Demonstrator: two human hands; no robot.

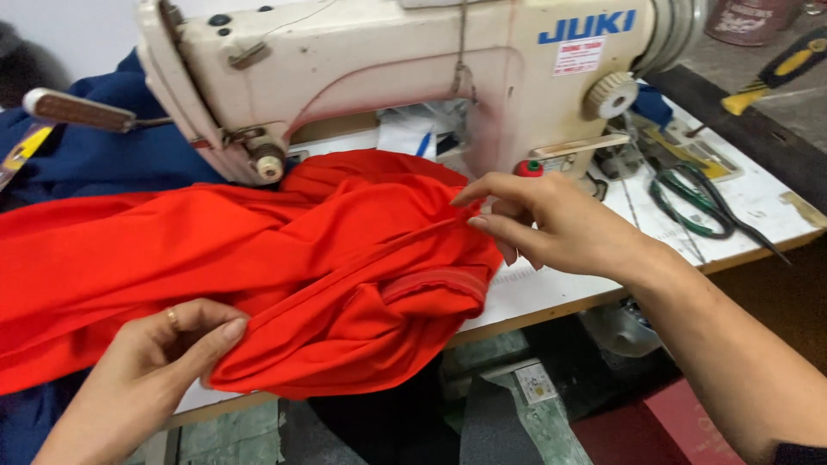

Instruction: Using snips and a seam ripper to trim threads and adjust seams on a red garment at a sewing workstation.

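A bright red cloth (258, 250) lies bunched across the white sewing table (560, 288), spreading from the left edge to under the arm of a cream sewing machine (388, 69). My left hand (164, 353), with a ring on one finger, pinches a fold of the cloth at the near edge. At the cloth's right side my right hand (543, 228) pinches a raised seam between thumb and fingertips. The needle area is hidden behind the bunched cloth.
Dark blue cloth (95, 155) is piled at the back left. Green-handled scissors (689, 198) lie on the table to the right, with a yellow-handled tool (780, 73) farther back. A wooden-handled tool (77, 110) sticks out at left.
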